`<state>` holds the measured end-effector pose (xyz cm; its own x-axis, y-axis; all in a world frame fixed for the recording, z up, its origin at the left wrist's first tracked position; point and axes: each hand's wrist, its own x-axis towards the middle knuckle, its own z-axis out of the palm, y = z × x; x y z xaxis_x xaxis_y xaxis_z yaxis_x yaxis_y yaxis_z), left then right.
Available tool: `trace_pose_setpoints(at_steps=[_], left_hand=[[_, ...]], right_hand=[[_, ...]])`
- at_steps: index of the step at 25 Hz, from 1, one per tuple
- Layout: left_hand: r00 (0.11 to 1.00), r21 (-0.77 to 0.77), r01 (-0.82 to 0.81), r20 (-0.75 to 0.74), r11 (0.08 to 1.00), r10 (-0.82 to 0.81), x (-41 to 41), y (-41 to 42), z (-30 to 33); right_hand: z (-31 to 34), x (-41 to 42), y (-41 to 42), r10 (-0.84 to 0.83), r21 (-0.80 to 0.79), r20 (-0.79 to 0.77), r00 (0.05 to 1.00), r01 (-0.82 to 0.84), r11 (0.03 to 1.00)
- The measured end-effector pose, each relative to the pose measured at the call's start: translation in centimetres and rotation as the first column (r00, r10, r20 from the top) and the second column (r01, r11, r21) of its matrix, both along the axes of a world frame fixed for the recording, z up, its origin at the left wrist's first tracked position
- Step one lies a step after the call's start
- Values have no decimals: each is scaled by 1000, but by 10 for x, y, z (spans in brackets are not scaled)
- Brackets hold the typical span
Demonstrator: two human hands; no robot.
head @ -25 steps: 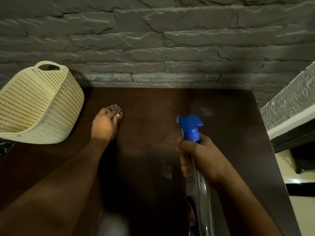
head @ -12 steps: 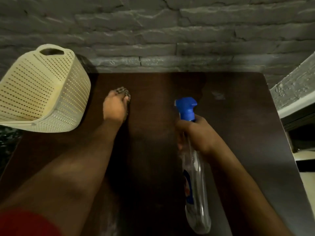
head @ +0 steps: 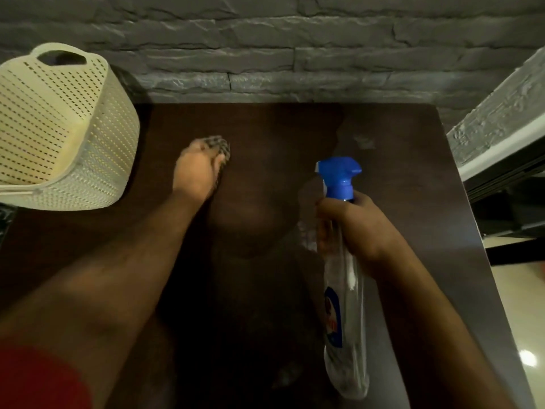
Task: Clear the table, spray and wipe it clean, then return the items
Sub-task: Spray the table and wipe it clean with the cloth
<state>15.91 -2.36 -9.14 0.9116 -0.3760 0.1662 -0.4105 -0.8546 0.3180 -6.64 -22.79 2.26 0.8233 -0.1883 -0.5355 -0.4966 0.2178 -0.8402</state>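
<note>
Wiping under way — cloth on the left, spray bottle held ready

The left hand [head: 196, 169] presses the checked cloth [head: 219, 146] flat on the counter [head: 398, 149], barely shifted since a second ago; the right hand [head: 354, 225] keeps its grip wrapped round the spray bottle [head: 343, 290] neck — wiping continues, basket [head: 59, 137] waits far left.
</note>
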Motion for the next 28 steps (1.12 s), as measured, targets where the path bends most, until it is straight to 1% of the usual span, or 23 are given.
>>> trace_pose_setpoints(at_steps=[1, 2, 3, 4, 5, 6, 7, 8, 9, 11, 12, 13, 14, 16, 18, 20, 21, 22, 24, 25, 26, 27, 28], left_hand=[[998, 5, -54, -12, 999, 54, 6, -22, 4], [1000, 30, -23, -8, 999, 23, -6, -50, 7], [996, 43, 80, 25, 996, -81, -31, -75, 9], [966, 33, 251, 61, 968, -252, -66, -91, 9], [901, 11, 433, 32, 902, -433, -105, -92, 6], [837, -14, 547, -26, 837, -547, -136, -78, -1], [812, -31, 578, -80, 816, -578, -152, -57, -5], [826, -59, 555, -77, 829, -559, -148, -37, -7], [874, -62, 481, -41, 875, -483, -131, -25, -8], [971, -13, 240, 6, 971, -240, -76, -31, -4], [994, -22, 107, 22, 994, -106, -52, -45, -3], [1000, -22, 26, 10, 999, -26, -40, -68, 2], [999, -6, 39, -1, 999, -39, -47, -94, 5], [978, -21, 206, -18, 978, -206, -102, -126, 4], [894, -87, 439, -55, 894, -444, -167, -103, -7], [852, -104, 505, -95, 857, -514, -183, -52, -10], [876, -80, 472, -70, 878, -477, -172, -31, -9], [921, -40, 386, -47, 922, -388, -152, -17, -7], [994, 27, 109, 15, 994, -109, -100, -10, -5], [1000, 19, -23, 19, 1000, 23, -79, -18, -4], [996, 9, -91, -4, 996, 91, -74, -34, -4], [997, 4, -78, -28, 997, 78, -82, -53, -3], [999, 10, 7, -37, 1000, -6, -100, -68, -5]], right_hand=[[-1, -3, 1, -8, -4, 10, 1000, 8, 1000], [-2, -5, 0, -13, -8, 14, 1000, 13, 1000], [-2, -8, 1, -15, -8, 14, 1000, 15, 1000], [-3, -11, 2, -13, -4, 12, 1000, 13, 1000], [-3, -14, 2, -2, 3, 9, 1000, 2, 1000], [-2, -16, 2, 10, 11, 6, 1000, -10, 1000], [0, -19, 0, 17, 22, 2, 1000, -17, 1000], [1, -23, -2, 18, 37, -2, 1000, -18, 999], [1, -27, -5, 17, 47, -1, 1000, -17, 999], [0, -33, -10, 16, 25, 11, 1000, -16, 1000], [1, -35, -12, 20, 2, 12, 1000, -20, 1000], [0, -36, -14, 21, -22, 17, 1000, -21, 1000], [0, -36, -16, 19, -38, 24, 1000, -18, 999], [2, -40, -19, 30, -36, 34, 999, -28, 999], [6, -45, -19, 49, -26, 35, 998, -49, 998], [5, -54, -19, 48, 4, 9, 999, -48, 999], [4, -60, -20, 53, 19, 5, 999, -53, 998], [3, -66, -21, 59, 28, 7, 998, -59, 998], [2, -78, -22, 69, 19, 12, 998, -69, 997], [1, -83, -21, 76, 7, 20, 997, -76, 997], [-1, -88, -21, 82, -2, 23, 996, -82, 997], [-2, -90, -20, 90, -7, 23, 996, -90, 996], [-3, -92, -18, 104, -14, 21, 994, -104, 994]])
